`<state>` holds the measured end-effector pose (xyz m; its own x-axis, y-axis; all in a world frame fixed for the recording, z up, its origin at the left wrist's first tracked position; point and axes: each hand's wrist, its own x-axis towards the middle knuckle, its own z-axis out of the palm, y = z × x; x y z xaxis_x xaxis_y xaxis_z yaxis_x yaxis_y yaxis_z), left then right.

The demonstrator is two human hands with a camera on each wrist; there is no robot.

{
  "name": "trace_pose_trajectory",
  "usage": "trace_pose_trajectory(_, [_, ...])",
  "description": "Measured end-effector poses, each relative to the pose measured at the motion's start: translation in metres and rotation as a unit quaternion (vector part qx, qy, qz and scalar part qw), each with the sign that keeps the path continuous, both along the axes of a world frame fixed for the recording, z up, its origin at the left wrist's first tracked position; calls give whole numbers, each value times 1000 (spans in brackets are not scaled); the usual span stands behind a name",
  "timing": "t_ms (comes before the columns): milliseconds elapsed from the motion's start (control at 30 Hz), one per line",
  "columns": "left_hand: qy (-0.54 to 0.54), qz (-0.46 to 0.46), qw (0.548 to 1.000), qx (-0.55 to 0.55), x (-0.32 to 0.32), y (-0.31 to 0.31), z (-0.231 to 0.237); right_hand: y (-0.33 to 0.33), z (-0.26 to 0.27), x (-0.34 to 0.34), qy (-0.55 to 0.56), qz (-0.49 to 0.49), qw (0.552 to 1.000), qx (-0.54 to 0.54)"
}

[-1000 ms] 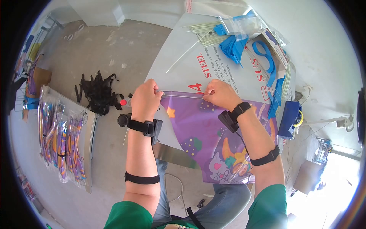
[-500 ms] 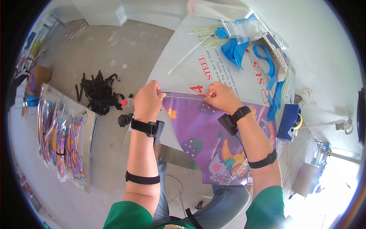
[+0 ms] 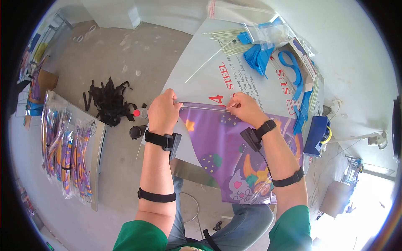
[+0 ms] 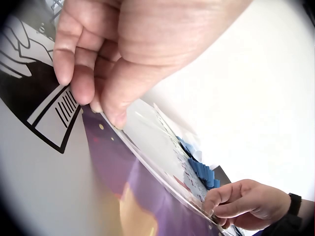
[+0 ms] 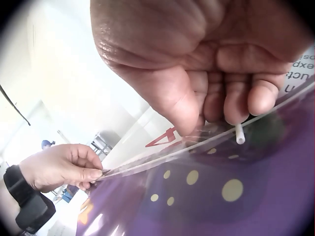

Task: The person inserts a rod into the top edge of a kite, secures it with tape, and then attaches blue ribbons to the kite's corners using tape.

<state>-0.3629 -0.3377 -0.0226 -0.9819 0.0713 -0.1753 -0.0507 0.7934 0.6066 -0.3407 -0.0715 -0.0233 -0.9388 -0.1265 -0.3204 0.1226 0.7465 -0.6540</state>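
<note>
A purple printed sheet (image 3: 209, 142) with stars and cartoon figures lies over the table and hangs past its front edge. At its top left corner my left hand (image 3: 164, 111) pinches the edge between thumb and fingers. My right hand (image 3: 246, 109) pinches the same edge farther right, and a clear strip runs between the two hands. In the right wrist view a thin white stick end (image 5: 240, 134) pokes out below the fingers of my right hand (image 5: 197, 64). The left wrist view shows my left thumb pressed on the sheet's white edge (image 4: 142, 160).
Blue ribbon pieces (image 3: 256, 60), pale sticks (image 3: 224, 39) and an open box (image 3: 302, 62) lie at the table's back right, with a blue tape dispenser (image 3: 317, 136) beside them. Packed bundles (image 3: 69, 154) lie on a left stand; black straps (image 3: 106, 100) are beside it.
My right hand has shifted slightly right along the edge and its fingers look less tightly curled. My left hand has moved slightly right, still pinching the corner.
</note>
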Motion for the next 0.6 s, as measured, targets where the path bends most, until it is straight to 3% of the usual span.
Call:
trace_pose_trajectory(267, [3, 3, 1000, 8, 1, 0, -1, 9, 3, 12, -24, -75, 986, -150])
trace_pose_trajectory(333, [6, 2, 1000, 9, 1, 0, -1, 8, 9, 28, 117, -58, 989, -76])
trace_pose_trajectory(367, [10, 1, 1000, 7, 1, 0, -1, 4, 12, 39, 117, -57, 989, -74])
trace_pose_trajectory(433, [13, 0, 1000, 5, 1, 0, 0, -7, 18, 63, 197, -29, 977, 75])
trace_pose_trajectory(467, [5, 3, 1000, 9, 1, 0, 1, -11, 18, 72, 197, -29, 977, 76])
trace_pose_trajectory(533, [-3, 5, 1000, 13, 1, 0, 1, -17, 17, 86, 238, 15, 952, 192])
trace_pose_trajectory(600, [-1, 7, 1000, 14, 2, 0, 0, -16, 13, 95, 204, 27, 955, 216])
